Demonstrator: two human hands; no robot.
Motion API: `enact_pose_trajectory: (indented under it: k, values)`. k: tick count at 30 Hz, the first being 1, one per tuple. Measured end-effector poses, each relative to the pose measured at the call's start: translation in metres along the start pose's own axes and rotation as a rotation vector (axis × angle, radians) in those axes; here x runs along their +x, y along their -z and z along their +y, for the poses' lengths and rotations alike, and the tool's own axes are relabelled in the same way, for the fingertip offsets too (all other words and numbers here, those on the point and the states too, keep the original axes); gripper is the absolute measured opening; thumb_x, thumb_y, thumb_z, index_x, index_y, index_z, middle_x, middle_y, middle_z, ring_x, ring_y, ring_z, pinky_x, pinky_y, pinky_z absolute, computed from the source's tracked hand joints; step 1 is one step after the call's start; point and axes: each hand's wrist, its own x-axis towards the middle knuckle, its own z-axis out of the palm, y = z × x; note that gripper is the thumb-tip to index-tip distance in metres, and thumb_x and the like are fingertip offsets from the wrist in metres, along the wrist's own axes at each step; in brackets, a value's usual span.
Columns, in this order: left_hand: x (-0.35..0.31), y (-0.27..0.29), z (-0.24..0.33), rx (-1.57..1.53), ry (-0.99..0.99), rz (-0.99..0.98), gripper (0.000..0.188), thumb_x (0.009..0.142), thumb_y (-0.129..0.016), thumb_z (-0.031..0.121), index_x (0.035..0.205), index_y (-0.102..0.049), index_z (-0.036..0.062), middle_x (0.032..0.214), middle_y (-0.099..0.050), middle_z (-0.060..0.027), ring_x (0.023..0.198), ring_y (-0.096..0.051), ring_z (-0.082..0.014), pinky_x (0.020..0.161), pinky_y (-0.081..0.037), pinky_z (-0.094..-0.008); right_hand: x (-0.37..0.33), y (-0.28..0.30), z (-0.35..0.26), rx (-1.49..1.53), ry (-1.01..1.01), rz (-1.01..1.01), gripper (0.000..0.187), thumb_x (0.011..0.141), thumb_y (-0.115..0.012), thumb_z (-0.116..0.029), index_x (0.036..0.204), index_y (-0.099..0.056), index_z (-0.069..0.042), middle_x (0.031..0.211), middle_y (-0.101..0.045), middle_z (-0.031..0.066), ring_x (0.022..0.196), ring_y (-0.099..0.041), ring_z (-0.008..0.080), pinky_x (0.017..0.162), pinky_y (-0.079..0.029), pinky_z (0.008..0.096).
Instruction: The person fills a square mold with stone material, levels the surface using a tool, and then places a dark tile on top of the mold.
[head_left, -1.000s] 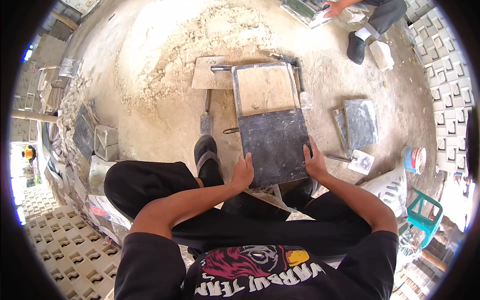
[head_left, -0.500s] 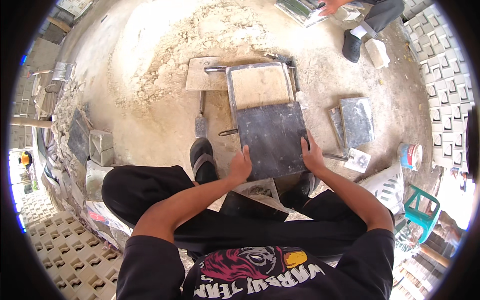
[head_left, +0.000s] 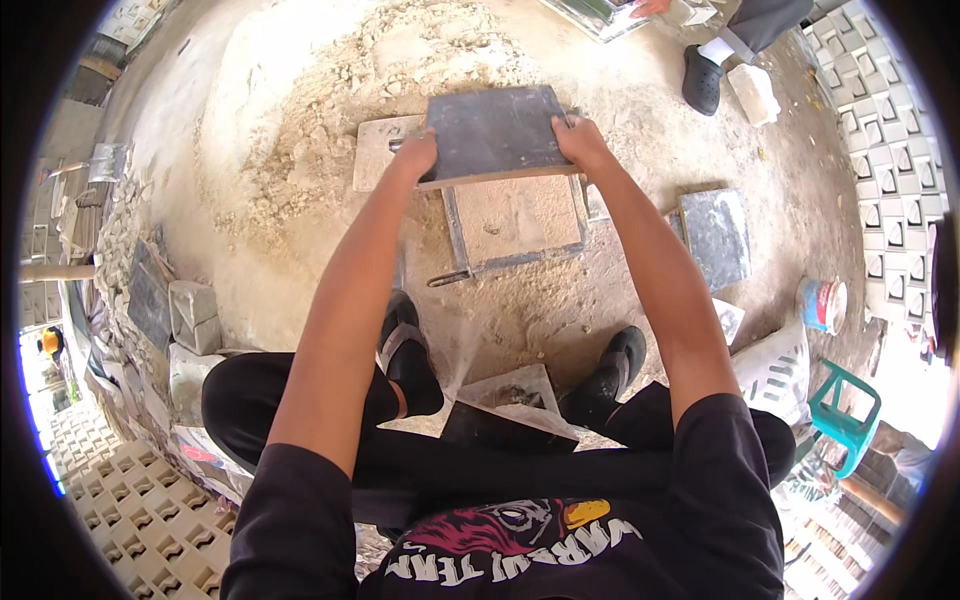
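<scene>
A dark, flat board [head_left: 495, 132] spans between my two hands over the far part of a metal frame mould [head_left: 456, 235]. My left hand [head_left: 415, 156] grips the board's left edge and my right hand [head_left: 582, 140] its right edge, fingers partly hidden beneath. Pale, sandy mix [head_left: 515, 215] fills the near part of the mould and lies level with its rim; the board hides the far part. A looped metal handle [head_left: 449, 279] sticks out at the mould's near left corner.
A pale flat plate [head_left: 375, 150] lies left of the board, with loose sand [head_left: 300, 150] beyond. Dark slabs [head_left: 715, 238], a paint bucket [head_left: 822, 306] and a green stool [head_left: 845, 415] stand right. Another person's shoe [head_left: 702, 80] is at the far right; patterned blocks [head_left: 890, 190] line that side.
Both hands have carried the board away from me, from the mould's near end to its far end. The mould's near part and sandy mix now show, and my arms are stretched out.
</scene>
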Motion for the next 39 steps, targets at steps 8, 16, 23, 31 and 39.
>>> enact_pose_trajectory:
  k: [8, 16, 23, 31, 39]
  values:
    - [-0.031, -0.009, 0.023, -0.742, -0.041, -0.095, 0.055, 0.095, -0.028, 0.043, 0.109, -0.055, -0.0032, 0.095, -0.062, -0.0117, 0.089, -0.06, -0.0251, 0.08, -0.046, -0.0427, -0.027, 0.038, 0.035, 0.388, -0.285, 0.054, 0.057, 0.09, -0.05, -0.044, 0.109, -0.06, 0.009, 0.106, -0.061, 0.0253, 0.101, -0.06, 0.0356, 0.084, -0.046, 0.0396]
    - [-0.128, -0.13, -0.029, 0.308, -0.728, 0.295, 0.055, 0.093, -0.041, 0.032, 0.132, -0.037, -0.0055, 0.139, -0.037, -0.0224, 0.131, -0.033, -0.0349, 0.109, -0.022, -0.0496, -0.09, 0.038, 0.141, 0.695, -0.732, 0.719, 0.057, 0.09, -0.052, -0.044, 0.108, -0.061, 0.009, 0.109, -0.06, 0.0267, 0.102, -0.059, 0.0356, 0.085, -0.046, 0.0411]
    - [-0.156, -0.176, -0.015, 0.647, -0.987, 0.124, 0.062, 0.093, -0.039, 0.033, 0.142, -0.024, -0.0017, 0.151, -0.017, -0.0166, 0.141, -0.017, -0.0274, 0.113, -0.008, -0.0511, -0.09, 0.008, 0.24, 0.66, -0.428, 0.995, 0.046, 0.091, -0.054, -0.033, 0.111, -0.057, 0.009, 0.107, -0.062, 0.025, 0.095, -0.062, 0.0338, 0.08, -0.047, 0.0429]
    - [-0.166, -0.229, 0.01, 0.654, -1.08, 0.052, 0.063, 0.094, -0.039, 0.035, 0.143, -0.022, -0.0002, 0.152, -0.018, -0.0148, 0.14, -0.018, -0.0265, 0.114, -0.008, -0.0499, -0.142, 0.01, 0.256, 0.678, -0.336, 0.334, 0.029, 0.092, -0.055, -0.027, 0.09, -0.061, 0.002, 0.085, -0.065, 0.0117, 0.074, -0.066, 0.0172, 0.062, -0.054, 0.0305]
    - [-0.18, -0.302, 0.042, 0.632, -1.321, -0.197, 0.024, 0.089, -0.047, 0.022, 0.097, -0.064, 0.0063, 0.096, -0.067, -0.0078, 0.124, -0.045, -0.0226, 0.113, -0.013, -0.0507, -0.191, 0.03, 0.295, 0.281, -0.676, 0.925, 0.025, 0.084, -0.063, -0.023, 0.078, -0.058, 0.001, 0.073, -0.064, 0.0138, 0.071, -0.064, 0.0267, 0.066, -0.05, 0.0387]
